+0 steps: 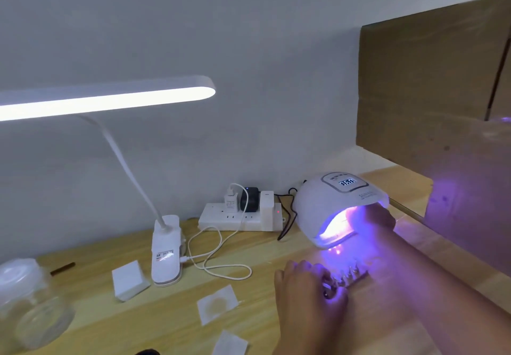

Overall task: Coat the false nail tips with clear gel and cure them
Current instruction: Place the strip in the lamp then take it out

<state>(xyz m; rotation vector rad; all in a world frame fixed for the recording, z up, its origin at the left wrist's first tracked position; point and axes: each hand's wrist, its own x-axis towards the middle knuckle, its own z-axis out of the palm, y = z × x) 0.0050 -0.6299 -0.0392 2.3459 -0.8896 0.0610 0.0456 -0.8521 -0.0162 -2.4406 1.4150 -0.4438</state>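
Observation:
A white curing lamp (pixel 331 202) stands at the back right of the wooden desk, lit violet inside, with digits on its display. My right hand (pixel 378 218) reaches into its mouth; the fingers are hidden inside, so what they hold cannot be seen. In front of the lamp, my left hand (pixel 307 285) is closed around a rack of false nail tips (pixel 349 274), which stand up in a row in the violet glow. No gel bottle or brush is visible.
A lit white clip desk lamp (pixel 166 249) stands left of centre, its cable (pixel 221 255) looping to a power strip (pixel 240 216) by the wall. Wipe pads (pixel 217 303) and a pad stack (pixel 128 280) lie on the desk. A clear jar (pixel 30 302) sits far left, a cardboard box (pixel 431 92) right.

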